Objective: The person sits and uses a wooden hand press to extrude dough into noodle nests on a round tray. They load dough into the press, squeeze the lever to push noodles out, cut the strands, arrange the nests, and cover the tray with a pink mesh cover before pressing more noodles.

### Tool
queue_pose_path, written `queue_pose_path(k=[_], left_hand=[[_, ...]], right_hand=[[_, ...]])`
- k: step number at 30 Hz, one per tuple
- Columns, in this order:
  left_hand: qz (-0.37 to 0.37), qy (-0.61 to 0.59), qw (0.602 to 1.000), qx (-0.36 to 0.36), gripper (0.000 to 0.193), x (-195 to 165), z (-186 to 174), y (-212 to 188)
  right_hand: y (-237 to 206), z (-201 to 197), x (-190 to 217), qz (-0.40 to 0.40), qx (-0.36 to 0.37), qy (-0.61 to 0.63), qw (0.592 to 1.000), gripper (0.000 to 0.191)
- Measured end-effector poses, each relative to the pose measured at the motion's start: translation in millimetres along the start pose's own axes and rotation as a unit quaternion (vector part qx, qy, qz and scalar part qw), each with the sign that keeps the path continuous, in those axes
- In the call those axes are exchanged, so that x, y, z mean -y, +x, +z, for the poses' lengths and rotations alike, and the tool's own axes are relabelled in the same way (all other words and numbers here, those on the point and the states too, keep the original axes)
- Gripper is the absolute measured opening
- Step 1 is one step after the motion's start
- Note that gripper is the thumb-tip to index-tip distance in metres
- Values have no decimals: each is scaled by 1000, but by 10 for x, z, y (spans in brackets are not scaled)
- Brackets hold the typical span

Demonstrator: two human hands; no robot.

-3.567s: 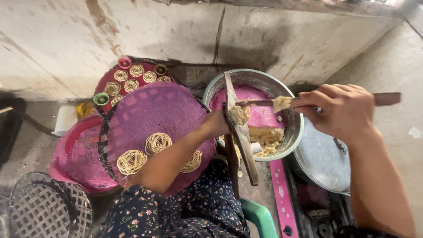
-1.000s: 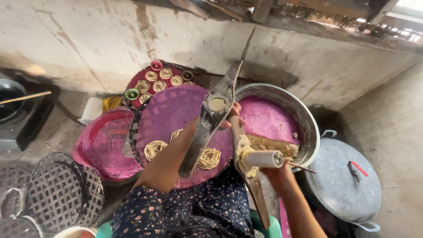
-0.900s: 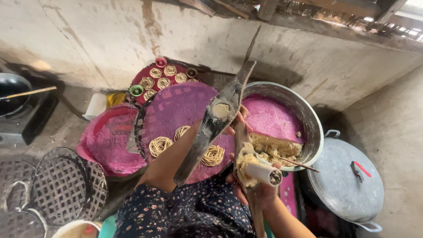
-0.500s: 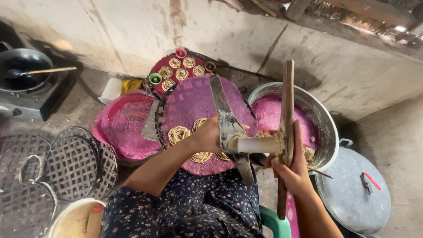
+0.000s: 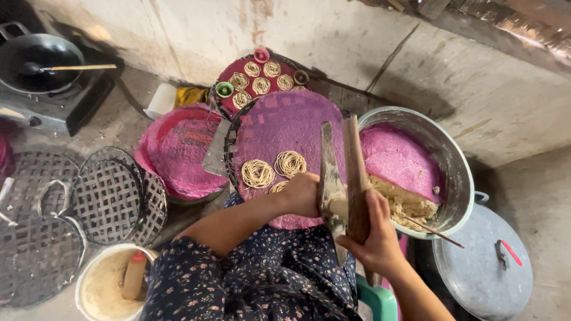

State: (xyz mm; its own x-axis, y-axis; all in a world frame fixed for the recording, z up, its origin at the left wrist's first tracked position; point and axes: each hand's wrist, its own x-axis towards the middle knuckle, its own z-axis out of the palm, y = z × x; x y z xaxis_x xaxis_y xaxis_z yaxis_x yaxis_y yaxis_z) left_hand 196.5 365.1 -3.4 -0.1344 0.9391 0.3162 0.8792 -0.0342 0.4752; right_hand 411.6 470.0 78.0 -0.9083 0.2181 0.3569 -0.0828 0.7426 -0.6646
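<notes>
Swung upright since before, the wooden noodle press (image 5: pixel 344 178) is clamped by both hands (image 5: pixel 306 193) (image 5: pixel 373 238) — three coils (image 5: pixel 275 169) done, dough (image 5: pixel 404 202) left.

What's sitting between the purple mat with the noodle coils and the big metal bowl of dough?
In the head view, the wooden press stands between the purple mat and the metal bowl, gripped by the left hand and right hand.

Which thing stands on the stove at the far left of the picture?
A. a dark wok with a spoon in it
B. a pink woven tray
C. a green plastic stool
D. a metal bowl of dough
A: the dark wok sits on the stove, with a spoon resting in it.
</notes>
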Motion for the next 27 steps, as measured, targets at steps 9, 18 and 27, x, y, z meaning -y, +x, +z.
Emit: queue_pose_path(k=[9, 18, 27], left_hand=[[108, -780, 608, 105, 113, 133, -1116, 811], [185, -772, 608, -31, 94, 524, -1188, 1602], [28, -879, 453, -145, 87, 1466, -575, 1577]], right_hand=[[-47, -456, -469, 241, 239, 533, 775, 138], [394, -1084, -1022, 287, 300, 509, 754, 132], [763, -810, -1564, 353, 278, 438, 779, 103]])
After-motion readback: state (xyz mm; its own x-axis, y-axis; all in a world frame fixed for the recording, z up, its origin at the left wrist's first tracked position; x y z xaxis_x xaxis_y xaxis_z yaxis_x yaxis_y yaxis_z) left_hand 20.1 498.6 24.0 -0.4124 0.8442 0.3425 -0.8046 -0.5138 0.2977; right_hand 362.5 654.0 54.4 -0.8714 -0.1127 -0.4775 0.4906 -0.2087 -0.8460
